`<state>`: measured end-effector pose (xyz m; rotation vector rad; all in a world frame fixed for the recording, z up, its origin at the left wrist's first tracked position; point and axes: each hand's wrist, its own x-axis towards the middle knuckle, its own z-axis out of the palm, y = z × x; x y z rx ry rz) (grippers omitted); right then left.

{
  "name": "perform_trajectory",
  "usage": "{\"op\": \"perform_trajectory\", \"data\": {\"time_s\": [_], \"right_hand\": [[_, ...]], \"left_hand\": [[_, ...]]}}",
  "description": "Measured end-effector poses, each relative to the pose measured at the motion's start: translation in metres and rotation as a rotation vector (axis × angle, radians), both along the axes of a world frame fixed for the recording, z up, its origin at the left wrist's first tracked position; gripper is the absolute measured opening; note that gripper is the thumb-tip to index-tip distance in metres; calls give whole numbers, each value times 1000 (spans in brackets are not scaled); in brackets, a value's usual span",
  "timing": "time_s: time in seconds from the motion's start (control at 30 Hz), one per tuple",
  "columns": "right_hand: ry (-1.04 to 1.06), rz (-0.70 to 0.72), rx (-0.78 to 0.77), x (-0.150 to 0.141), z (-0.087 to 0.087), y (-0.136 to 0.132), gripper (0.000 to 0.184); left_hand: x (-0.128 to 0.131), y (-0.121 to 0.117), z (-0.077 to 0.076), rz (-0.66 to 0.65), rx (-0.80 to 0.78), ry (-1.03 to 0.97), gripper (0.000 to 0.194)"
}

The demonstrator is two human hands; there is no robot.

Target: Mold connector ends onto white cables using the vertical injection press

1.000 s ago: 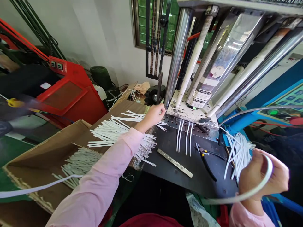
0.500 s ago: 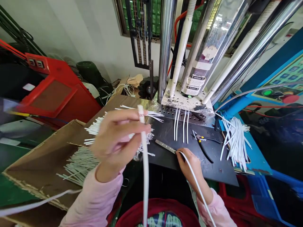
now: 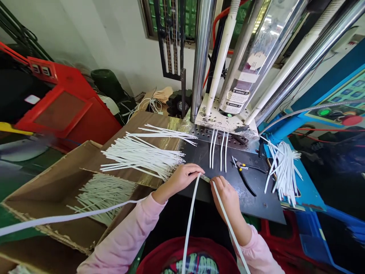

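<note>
My left hand (image 3: 184, 178) is closed in a pinch on the end of a white cable (image 3: 190, 222), which hangs down toward my lap. The fingertips are at the left part of a small slotted metal bar (image 3: 205, 178). At the bar's right end my right hand (image 3: 226, 195) is closed on a second white cable (image 3: 231, 230), which runs down over the wrist. The cable ends at the bar are partly hidden by my fingers. Left of my left hand lies a pile of white cables (image 3: 139, 154). Cutting pliers (image 3: 242, 173) with black and yellow handles lie to the right.
Several white cables (image 3: 221, 154) stick out from under the press plate (image 3: 225, 118). A bundle of white cables (image 3: 285, 167) lies on the blue ledge at right. A cardboard box (image 3: 37, 186) with more cables stands at left. Another loose cable (image 3: 71, 217) crosses it.
My left hand has come down and right from its raised position, bringing its cable end to the metal bar. My right hand has stayed at the bar's right end.
</note>
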<state>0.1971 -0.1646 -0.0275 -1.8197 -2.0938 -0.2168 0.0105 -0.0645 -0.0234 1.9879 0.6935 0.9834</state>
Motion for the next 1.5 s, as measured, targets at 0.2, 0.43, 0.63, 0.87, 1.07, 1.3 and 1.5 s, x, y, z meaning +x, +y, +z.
{"op": "perform_trajectory", "data": {"time_s": [0.2, 0.43, 0.63, 0.87, 1.07, 1.3, 1.5], "right_hand": [[130, 37, 6, 4, -3, -1, 19], [208, 34, -59, 4, -3, -3, 16], [296, 68, -152, 9, 6, 1, 16], [541, 222, -429, 40, 34, 25, 18], [427, 219, -343, 31, 46, 109, 17], [33, 128, -354, -28, 32, 189, 17], [-128, 129, -328, -36, 28, 186, 25]], "left_hand": [[5, 7, -3, -45, -32, 32, 16], [3, 7, 0, -102, 22, 137, 19], [4, 3, 12, -125, 276, 358, 23], [8, 0, 10, -121, 446, 508, 23], [4, -2, 2, -91, 443, 484, 23], [8, -6, 1, -78, 338, 490, 27], [-7, 9, 31, -51, 172, 333, 29]]}}
